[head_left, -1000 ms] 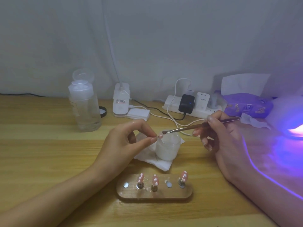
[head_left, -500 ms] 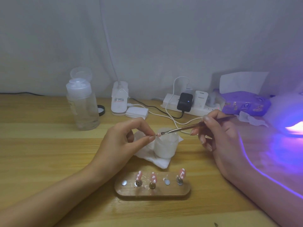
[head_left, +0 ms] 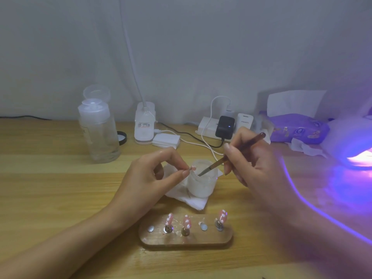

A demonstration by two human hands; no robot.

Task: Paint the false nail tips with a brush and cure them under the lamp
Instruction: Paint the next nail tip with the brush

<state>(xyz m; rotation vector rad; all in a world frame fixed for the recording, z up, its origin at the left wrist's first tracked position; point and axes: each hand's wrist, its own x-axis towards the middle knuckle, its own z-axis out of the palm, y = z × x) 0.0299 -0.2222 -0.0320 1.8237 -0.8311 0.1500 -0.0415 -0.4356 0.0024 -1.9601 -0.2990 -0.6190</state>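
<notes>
left hand [head_left: 153, 178] pinching pink nail tip [head_left: 193, 168], right hand [head_left: 253, 164] gripping brush [head_left: 213, 165], bristles inside jar [head_left: 201, 187], white charger [head_left: 245, 121] marked PISEN

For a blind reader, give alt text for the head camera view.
The right hand holds a brush, tip at the mouth of a frosted jar; the left hand pinches a pink nail tip. Three painted tips stand on a wooden holder; a lamp glows purple.

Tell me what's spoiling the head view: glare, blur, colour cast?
Head view: the curing lamp blows out at the right edge, casting violet over the right hand and table; the nail tip pinched by the left hand is small but visible.
</notes>
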